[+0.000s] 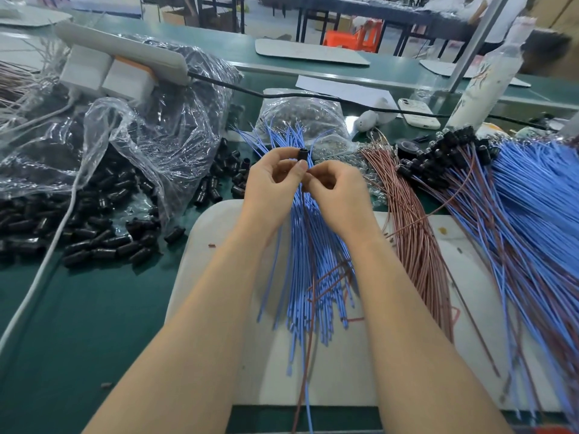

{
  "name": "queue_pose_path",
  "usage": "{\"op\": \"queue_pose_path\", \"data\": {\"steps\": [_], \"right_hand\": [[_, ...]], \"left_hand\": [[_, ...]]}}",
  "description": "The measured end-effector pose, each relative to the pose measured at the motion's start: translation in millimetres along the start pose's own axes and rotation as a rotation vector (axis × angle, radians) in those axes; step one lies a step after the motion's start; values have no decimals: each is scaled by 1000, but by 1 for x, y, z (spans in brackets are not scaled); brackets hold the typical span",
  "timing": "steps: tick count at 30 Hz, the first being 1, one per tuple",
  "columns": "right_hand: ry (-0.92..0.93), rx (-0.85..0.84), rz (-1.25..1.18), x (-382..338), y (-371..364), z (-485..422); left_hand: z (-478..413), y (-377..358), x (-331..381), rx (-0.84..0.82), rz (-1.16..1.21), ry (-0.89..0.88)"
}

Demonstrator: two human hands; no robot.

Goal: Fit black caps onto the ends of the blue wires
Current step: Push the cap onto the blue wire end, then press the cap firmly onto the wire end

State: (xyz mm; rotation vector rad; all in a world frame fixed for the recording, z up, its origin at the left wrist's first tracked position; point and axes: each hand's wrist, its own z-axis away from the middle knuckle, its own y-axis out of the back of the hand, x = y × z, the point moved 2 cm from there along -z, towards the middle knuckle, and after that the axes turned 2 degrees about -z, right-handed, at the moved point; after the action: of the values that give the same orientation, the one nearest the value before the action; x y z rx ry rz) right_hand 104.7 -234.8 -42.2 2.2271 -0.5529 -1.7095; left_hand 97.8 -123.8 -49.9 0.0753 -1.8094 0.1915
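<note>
Our left grip pinches a black cap between thumb and fingertips. Our right grip, touching the left, is curled and pinches one of the blue wires just under the cap. The bundle fans out beneath both grips. Loose caps lie on the counter well left of the left grip, and capped wires lie right of the right grip.
</note>
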Motion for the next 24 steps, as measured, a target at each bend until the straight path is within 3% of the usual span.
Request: {"op": "queue_pose_path", "data": {"steps": [24], "right_hand": [[-74,-15,-87,9,-5,-1]], "left_hand": [[1,4,-1,19,-142,-15]]}}
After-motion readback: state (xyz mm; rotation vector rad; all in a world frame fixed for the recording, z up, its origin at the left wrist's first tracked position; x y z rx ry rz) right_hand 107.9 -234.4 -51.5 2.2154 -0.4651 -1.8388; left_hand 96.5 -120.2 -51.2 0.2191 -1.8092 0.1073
